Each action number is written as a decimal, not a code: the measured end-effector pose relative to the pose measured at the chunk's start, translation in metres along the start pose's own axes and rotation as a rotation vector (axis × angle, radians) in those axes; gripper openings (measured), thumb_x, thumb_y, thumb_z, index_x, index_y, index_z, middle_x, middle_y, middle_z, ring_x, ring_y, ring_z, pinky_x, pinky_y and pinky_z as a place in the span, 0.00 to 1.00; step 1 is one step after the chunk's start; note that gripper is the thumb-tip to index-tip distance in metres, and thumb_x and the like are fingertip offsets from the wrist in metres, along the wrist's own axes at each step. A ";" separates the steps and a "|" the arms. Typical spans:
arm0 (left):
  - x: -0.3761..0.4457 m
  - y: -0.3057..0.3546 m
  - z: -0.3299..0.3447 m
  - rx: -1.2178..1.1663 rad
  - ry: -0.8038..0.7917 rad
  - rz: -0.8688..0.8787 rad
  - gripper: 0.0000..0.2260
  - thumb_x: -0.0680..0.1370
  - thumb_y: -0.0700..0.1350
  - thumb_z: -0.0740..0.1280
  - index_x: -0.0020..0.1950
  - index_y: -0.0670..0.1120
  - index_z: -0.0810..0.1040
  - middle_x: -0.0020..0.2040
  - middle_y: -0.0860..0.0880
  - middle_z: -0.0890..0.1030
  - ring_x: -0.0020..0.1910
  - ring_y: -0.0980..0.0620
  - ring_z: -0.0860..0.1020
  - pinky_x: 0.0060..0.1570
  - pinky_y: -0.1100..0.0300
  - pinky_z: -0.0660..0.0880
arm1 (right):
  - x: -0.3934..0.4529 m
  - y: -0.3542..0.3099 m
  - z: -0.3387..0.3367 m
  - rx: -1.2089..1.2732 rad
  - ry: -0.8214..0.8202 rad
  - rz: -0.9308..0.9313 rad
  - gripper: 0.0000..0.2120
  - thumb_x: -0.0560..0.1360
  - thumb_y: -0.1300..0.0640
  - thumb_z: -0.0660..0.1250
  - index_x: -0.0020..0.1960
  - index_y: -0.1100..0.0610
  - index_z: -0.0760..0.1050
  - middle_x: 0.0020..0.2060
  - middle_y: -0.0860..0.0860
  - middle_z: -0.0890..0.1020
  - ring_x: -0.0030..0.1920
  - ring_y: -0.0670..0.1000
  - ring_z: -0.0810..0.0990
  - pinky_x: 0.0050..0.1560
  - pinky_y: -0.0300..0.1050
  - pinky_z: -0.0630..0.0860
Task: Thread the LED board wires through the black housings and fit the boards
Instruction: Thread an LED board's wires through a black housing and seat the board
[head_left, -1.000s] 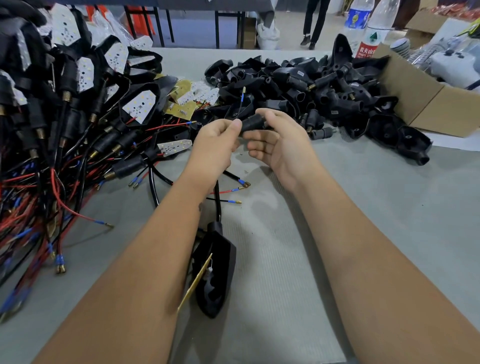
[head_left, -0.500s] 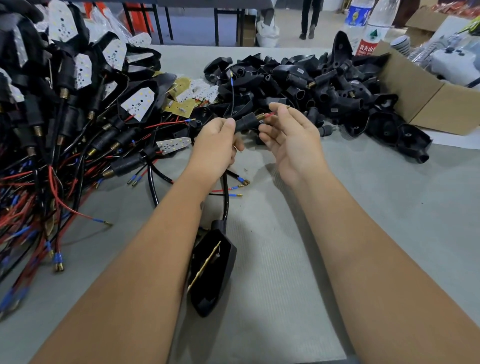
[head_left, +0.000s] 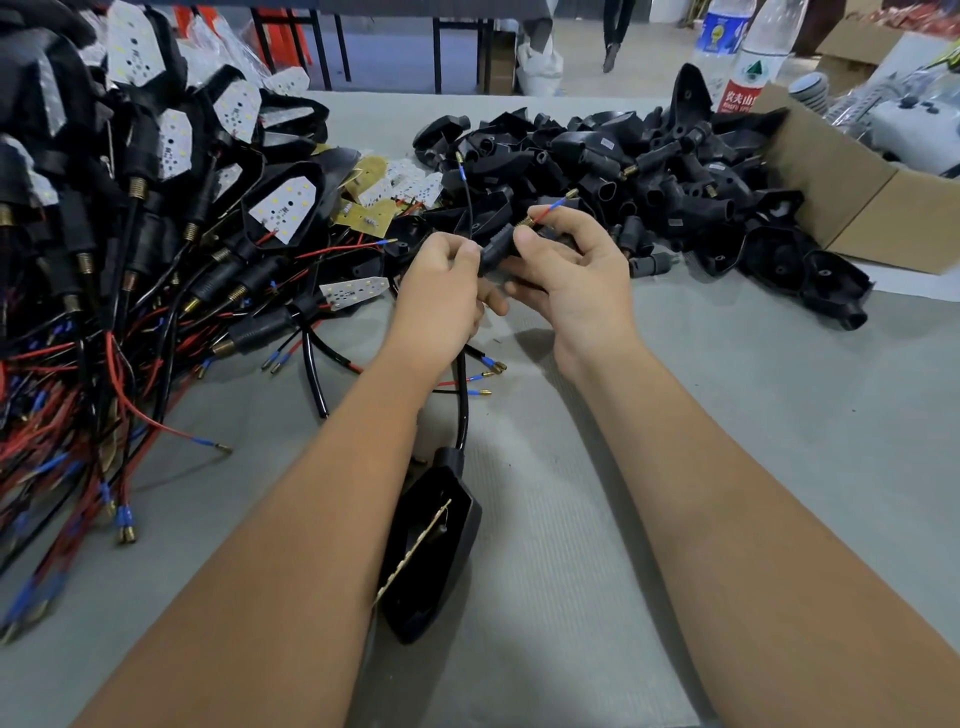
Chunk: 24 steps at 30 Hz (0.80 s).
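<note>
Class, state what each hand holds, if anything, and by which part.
Both hands grip one small black sleeve: the left hand pinches its near end, the right hand its brass-tipped end, where the red wire exits.

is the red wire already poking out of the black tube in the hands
Yes, the red wire with its blue and brass tip sticks out past the brass end of the black tube held between both hands.

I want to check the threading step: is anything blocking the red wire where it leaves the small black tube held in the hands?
Nothing visible blocks it. The thin red wire already sticks out of the small black plastic tube, with only air beyond its tip. The right hand holds the tube; the left hand grips beside it.
</note>
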<state>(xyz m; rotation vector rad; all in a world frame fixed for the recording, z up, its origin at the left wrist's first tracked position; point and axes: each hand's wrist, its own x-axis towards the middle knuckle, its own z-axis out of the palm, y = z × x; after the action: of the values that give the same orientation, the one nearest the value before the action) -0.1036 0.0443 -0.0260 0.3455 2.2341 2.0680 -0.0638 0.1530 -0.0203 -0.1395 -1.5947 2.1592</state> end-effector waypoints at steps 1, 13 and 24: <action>0.000 0.000 0.000 0.013 0.000 0.006 0.08 0.84 0.46 0.54 0.48 0.49 0.69 0.25 0.50 0.79 0.21 0.58 0.67 0.22 0.67 0.64 | 0.000 0.000 0.000 -0.014 0.001 -0.008 0.07 0.76 0.65 0.68 0.52 0.56 0.76 0.37 0.52 0.84 0.38 0.50 0.83 0.40 0.44 0.80; 0.001 0.012 -0.008 -0.415 0.116 -0.010 0.10 0.83 0.38 0.57 0.49 0.50 0.75 0.39 0.51 0.80 0.41 0.54 0.78 0.45 0.58 0.74 | 0.006 -0.001 -0.007 -0.081 0.066 0.113 0.06 0.77 0.67 0.66 0.49 0.57 0.76 0.41 0.54 0.79 0.31 0.50 0.79 0.36 0.42 0.77; 0.002 0.010 -0.016 -0.379 0.273 0.041 0.07 0.81 0.38 0.62 0.53 0.49 0.77 0.34 0.52 0.80 0.30 0.57 0.78 0.30 0.68 0.71 | 0.005 -0.002 -0.005 -0.106 0.067 0.117 0.08 0.78 0.69 0.62 0.50 0.57 0.73 0.41 0.55 0.79 0.33 0.51 0.78 0.40 0.43 0.78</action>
<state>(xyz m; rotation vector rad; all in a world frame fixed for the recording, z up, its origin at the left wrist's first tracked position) -0.1081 0.0303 -0.0144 0.0841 1.9035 2.6306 -0.0664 0.1600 -0.0195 -0.3426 -1.7012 2.1321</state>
